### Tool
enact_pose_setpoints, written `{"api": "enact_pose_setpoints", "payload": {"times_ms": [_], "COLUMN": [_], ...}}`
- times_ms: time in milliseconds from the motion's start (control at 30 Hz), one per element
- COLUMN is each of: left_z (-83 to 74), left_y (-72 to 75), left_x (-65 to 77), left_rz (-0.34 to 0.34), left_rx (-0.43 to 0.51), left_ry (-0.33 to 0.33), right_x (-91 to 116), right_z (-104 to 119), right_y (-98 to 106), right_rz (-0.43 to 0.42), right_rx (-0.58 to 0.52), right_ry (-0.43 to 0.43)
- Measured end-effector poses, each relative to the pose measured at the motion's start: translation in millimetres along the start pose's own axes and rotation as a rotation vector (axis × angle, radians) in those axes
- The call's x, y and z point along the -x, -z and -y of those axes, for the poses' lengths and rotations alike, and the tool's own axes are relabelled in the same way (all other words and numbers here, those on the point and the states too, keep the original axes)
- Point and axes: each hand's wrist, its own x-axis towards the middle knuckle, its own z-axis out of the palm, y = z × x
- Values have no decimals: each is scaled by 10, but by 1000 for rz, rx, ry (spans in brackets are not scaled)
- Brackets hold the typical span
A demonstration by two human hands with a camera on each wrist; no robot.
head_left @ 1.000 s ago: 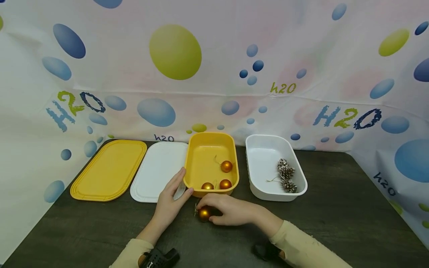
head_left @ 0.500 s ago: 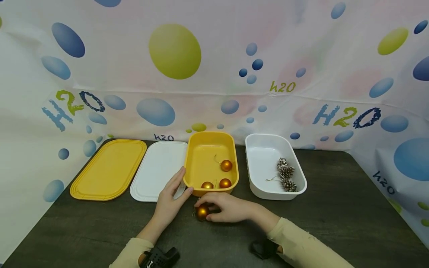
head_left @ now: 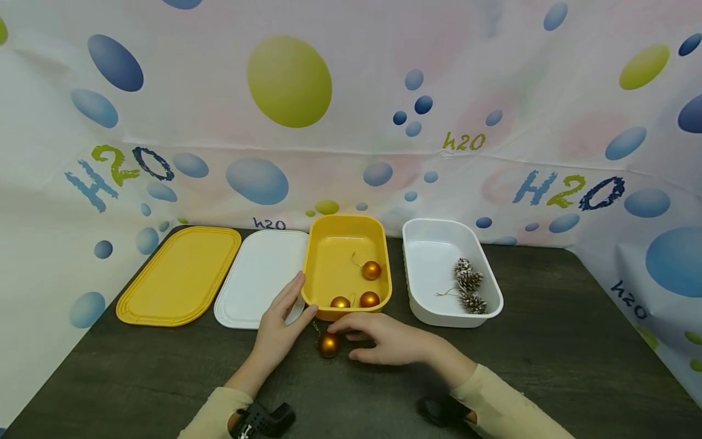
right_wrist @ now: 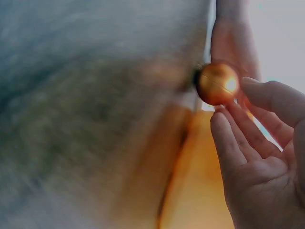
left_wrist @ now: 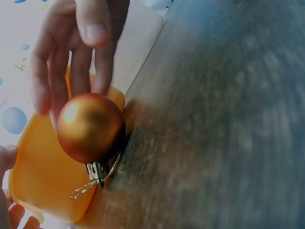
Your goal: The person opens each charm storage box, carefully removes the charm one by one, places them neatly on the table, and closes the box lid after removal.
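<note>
An orange Christmas bauble (head_left: 328, 344) with a metal cap and gold string lies on the dark table before the yellow container (head_left: 320, 312). My right hand (head_left: 392, 340) is just right of it, index fingertip at the ball's upper edge and thumb spread away from it. In the left wrist view the bauble (left_wrist: 90, 129) shows its cap and string, with the right hand (left_wrist: 81, 57) behind. My left hand (head_left: 276, 332) rests straight fingers along the container's left side, thumb at its front corner. Several more baubles, including one bauble (head_left: 371, 270), lie inside the container.
Right of the yellow container stands a white container (head_left: 433, 268) holding several frosted pine cones (head_left: 470, 281). To the left lie a white lid (head_left: 263, 274) and a yellow lid (head_left: 178, 277). A patterned sheet (head_left: 351, 110) hangs behind the table.
The right hand's thumb and fingers have spread away from the bauble on the table. That bauble has shifted slightly left and turned, its string now toward the container. The left hand stays put.
</note>
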Motion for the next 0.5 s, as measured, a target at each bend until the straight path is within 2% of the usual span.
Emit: {"api": "enact_pose_setpoints", "payload": {"times_ms": [100,267,367,433,500], "left_z": [144,200,194,76,54], "left_y": [-16,-12,-12,2,-4], "left_x": [-18,-25,-22,-10,-2], "left_rz": [-5,-6,-2,2,-1], "left_rx": [-1,23,28,19,18], "left_ry": [-7,-17,-9,9,20], "right_x": [22,-36,-113,-172,-232], "right_z": [58,134,130,100,47], "right_y": [76,275,405,480,530], "right_rz": [-36,-114,-156,-161,-149], "right_rx": [-38,-56,-37,-20,16], "right_ry": [45,82,39,-1,-40]}}
